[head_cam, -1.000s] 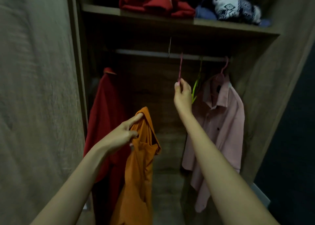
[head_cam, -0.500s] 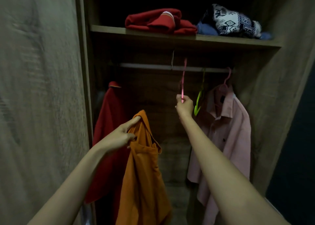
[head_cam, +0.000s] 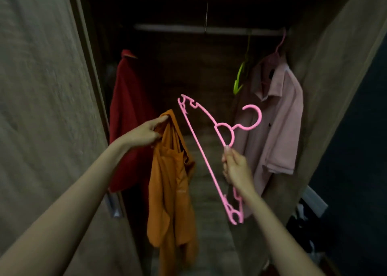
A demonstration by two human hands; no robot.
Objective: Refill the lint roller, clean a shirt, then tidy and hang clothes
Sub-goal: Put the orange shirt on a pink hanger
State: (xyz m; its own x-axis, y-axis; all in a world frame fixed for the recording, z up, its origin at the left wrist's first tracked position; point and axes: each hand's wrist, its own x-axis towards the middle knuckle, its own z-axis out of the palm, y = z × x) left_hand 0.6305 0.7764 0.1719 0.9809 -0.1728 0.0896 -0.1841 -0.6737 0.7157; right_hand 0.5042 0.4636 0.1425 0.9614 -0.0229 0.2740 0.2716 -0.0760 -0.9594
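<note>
Hands meet in front of an open wardrobe [head_cam: 326,83], both arms reaching forward from the bottom of the view. The right hand [head_cam: 235,167] has its grip closed around a pink plastic hanger [head_cam: 201,148], pinching the upper arm of the frame just below the small loop under the neck; the hanger is free of the rail [head_cam: 209,29] and tilted steeply, one notched end pointing up and left near the middle of the opening, the other end hanging low behind the right wrist, and the hook curling off to the right in front of a pink short-sleeved shirt [head_cam: 280,129]. The left hand [head_cam: 146,133] grips an orange garment [head_cam: 171,188] at its top edge, fingers closed on a bunched fold of cloth with the forefinger laid along it, and the rest of the fabric drops straight down in loose folds between the two forearms (it touches neither the hanger nor the rail). The orange garment and the pink hanger are just beside each other but apart. Behind the left hand, a red garment [head_cam: 129,116] hangs toward the left side of the wardrobe. On the right side the pink shirt hangs from the rail on its own pink hanger, collar open, and a green hanger [head_cam: 239,79] hangs empty just to its left. The wardrobe door [head_cam: 41,108] fills the left of the view, its wood grain blurred
</note>
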